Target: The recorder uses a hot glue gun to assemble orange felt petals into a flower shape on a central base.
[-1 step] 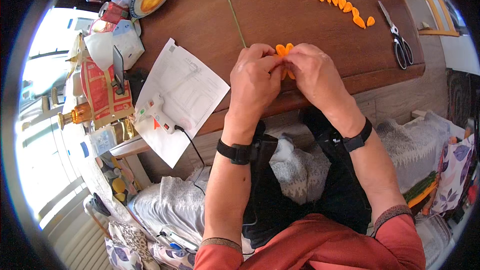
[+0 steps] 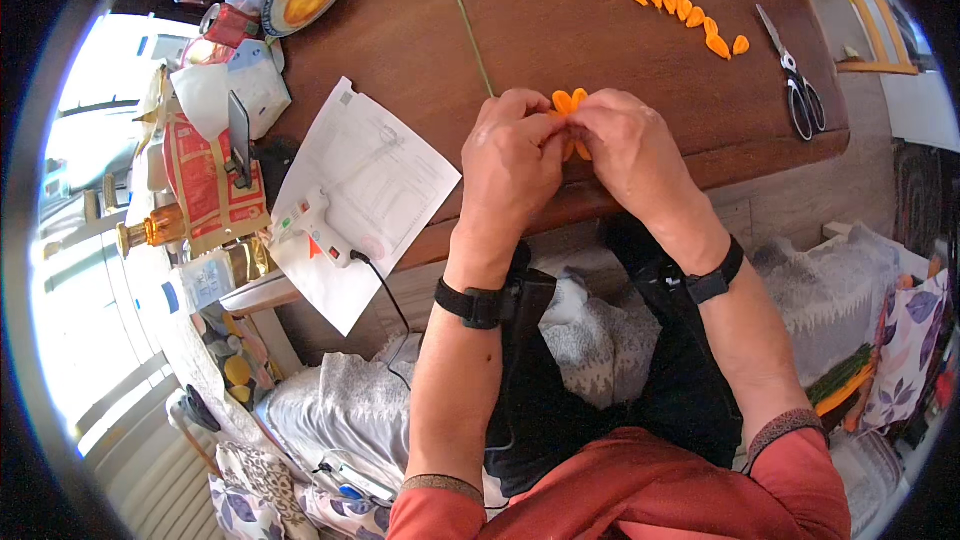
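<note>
Both hands meet near the table's front edge around a small orange flower (image 2: pixel 571 101), its petals showing above and below the fingertips. My left hand (image 2: pixel 514 150) pinches it from the left, and my right hand (image 2: pixel 632 145) pinches it from the right. The fingertips cover the flower's middle. Just beyond my left hand lies a thin green stem (image 2: pixel 467 30) with leaves at its far end. Farther off to the right, several loose orange petals (image 2: pixel 684 8) lie in a slanting row.
Scissors (image 2: pixel 795 90) with dark handles lie at the table's right. A white glue gun (image 2: pixel 322 232) rests on a paper sheet (image 2: pixel 395 155) at the left, its black cord hanging off the edge. Behind stand a phone (image 2: pixel 239 135), a red can (image 2: pixel 228 25) and a plate (image 2: pixel 269 18) of food.
</note>
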A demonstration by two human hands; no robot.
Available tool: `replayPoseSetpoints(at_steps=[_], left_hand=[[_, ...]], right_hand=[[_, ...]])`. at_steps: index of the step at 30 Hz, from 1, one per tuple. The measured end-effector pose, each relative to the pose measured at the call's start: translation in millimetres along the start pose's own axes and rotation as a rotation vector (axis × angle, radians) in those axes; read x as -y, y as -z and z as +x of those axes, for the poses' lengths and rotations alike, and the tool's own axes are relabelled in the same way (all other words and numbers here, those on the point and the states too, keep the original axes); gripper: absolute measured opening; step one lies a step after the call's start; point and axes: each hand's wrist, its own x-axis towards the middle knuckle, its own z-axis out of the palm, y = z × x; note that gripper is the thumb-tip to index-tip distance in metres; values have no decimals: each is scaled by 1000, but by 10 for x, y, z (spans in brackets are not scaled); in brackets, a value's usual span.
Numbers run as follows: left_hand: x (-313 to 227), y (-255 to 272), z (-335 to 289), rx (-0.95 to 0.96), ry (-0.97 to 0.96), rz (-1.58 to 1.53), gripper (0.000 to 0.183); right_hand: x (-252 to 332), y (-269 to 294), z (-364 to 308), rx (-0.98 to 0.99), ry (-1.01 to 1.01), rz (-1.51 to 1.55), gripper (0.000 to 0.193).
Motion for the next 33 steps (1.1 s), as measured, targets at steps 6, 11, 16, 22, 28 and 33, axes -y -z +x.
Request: replayPoseSetpoints(at_steps=[6,11,16,22,28,33], left_hand=[[-135,102,-42,-126,-5,-3,16],[-288,-29,-99,-150,128,-26,13],[-339,-157,-78,-147,132,103,14],[-361,-220,-44,-140,153,134,13],[-359,-225,10,-79,140,165,13],[-229,-129,123,13,38,176,11]], right_hand=[[105,492,69,-235,-170,95,13],[-158,449,-160,-205,-287,55,15],[-198,232,-167,-67,-284,92,19],[-185,188,-180,17,-274,14,19],[-217,199,-196,45,-265,6,16],[-230,243,-163,97,-268,40,19]])
